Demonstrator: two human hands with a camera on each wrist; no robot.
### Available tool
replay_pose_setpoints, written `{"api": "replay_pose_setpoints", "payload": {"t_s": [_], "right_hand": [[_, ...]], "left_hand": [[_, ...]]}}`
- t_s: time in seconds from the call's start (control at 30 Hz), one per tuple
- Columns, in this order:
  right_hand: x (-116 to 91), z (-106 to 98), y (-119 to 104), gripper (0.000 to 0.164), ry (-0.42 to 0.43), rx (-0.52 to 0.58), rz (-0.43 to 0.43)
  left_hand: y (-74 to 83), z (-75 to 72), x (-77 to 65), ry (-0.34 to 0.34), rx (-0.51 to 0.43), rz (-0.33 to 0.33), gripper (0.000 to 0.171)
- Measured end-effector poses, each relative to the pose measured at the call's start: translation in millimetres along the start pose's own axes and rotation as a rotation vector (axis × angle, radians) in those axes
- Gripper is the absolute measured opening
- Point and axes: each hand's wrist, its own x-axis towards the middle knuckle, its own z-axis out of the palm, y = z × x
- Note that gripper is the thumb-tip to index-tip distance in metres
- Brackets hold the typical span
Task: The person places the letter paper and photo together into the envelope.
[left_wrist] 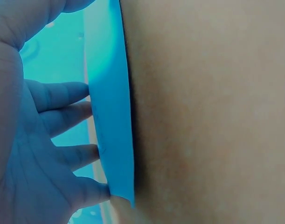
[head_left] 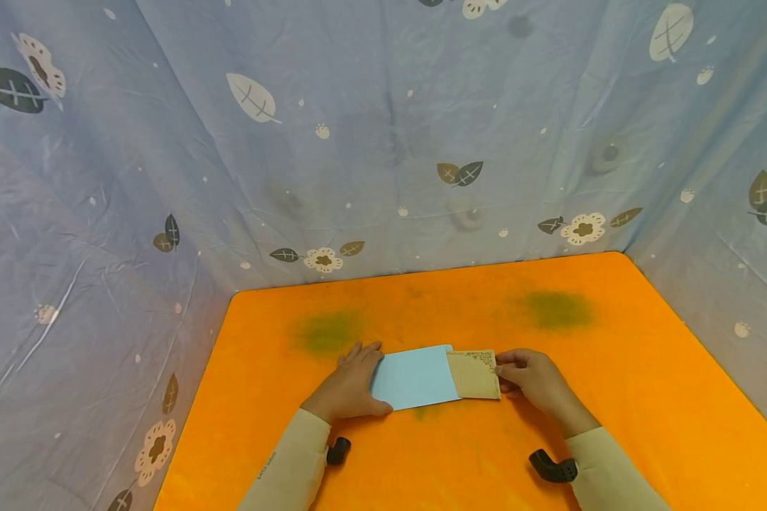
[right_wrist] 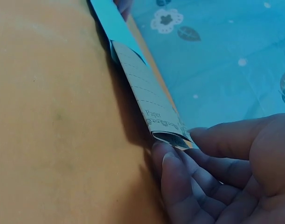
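Note:
A light blue envelope [head_left: 415, 377] lies across the middle of the orange table, with a tan folded paper [head_left: 476, 375] sticking out of its right end. My left hand [head_left: 354, 385] holds the envelope's left end, thumb at the near edge and fingers at the far edge. In the left wrist view the fingertips touch one long side of the envelope [left_wrist: 112, 107]. At the paper's outer end, my right hand [head_left: 537, 383] pinches it by the edge. The right wrist view shows dashed lines and the printed word "Paper" on the folded paper [right_wrist: 142, 88]. The part inside the envelope is hidden.
The orange table [head_left: 262, 440] has faded green patches towards the back. A blue curtain [head_left: 371, 177] with leaves and flowers hangs behind it and at both sides. Black wrist-worn pieces stick out by the left sleeve [head_left: 294, 454] and the right sleeve [head_left: 613, 468].

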Motion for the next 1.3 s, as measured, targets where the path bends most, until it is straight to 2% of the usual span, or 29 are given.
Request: {"api": "replay_pose_setpoints", "payload": {"t_s": [0.3, 1.3], "right_hand": [[2, 2, 0, 0.042, -0.054, 0.017, -0.036], [7, 14, -6, 0.045, -0.098, 0.023, -0.054]], "left_hand": [[0.8, -1.0, -0.4, 0.000, -0.007, 0.000, 0.102], [2.1, -0.9, -0.8, -0.005, 0.000, 0.000, 0.103]]}}
